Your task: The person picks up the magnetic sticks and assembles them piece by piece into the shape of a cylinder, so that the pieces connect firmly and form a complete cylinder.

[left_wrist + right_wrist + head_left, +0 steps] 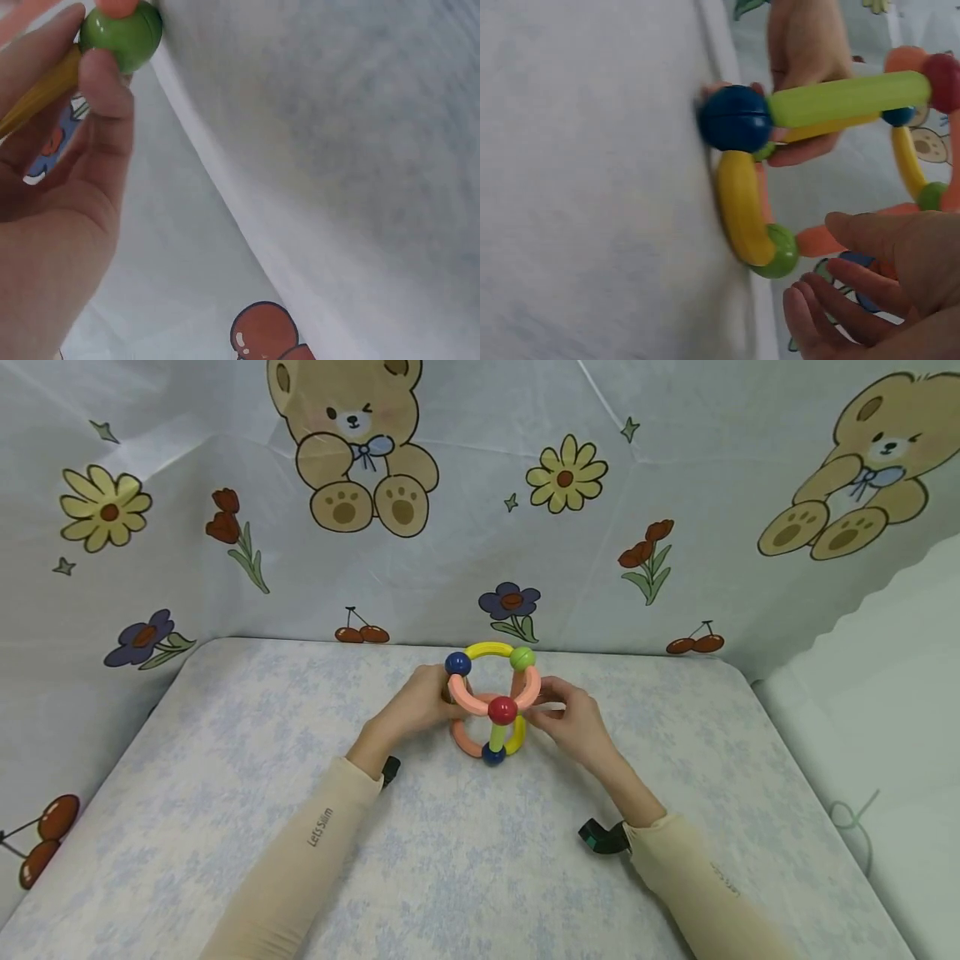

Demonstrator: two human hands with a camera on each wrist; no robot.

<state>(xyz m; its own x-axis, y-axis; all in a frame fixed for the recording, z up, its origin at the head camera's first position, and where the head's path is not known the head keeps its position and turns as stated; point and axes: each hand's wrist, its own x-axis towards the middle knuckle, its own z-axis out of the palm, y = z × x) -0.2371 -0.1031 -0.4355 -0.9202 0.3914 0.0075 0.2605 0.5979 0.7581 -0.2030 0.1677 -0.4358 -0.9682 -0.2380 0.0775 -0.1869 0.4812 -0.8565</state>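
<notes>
A cage-shaped toy built of coloured rods and balls stands at the table's far middle, with a red ball (502, 710) at its top front and a dark blue ball (735, 120) at its base. Curved yellow and salmon rods form its two rings; a light green rod (851, 97) joins them at the front. My left hand (420, 697) grips its left side, thumb and fingers around a yellow rod (45, 86) beside a green ball (124, 37). On the right, my right hand (577, 722) has its fingers loosely spread, thumb close by a salmon rod (821, 241); contact is unclear.
A pale blue mottled cloth covers the table (480, 877). Behind it hangs a white sheet (465, 560) printed with bears and flowers. A thin pale cord (855, 818) lies beyond the right edge. Dark camera mounts (603, 837) sit at the wrists.
</notes>
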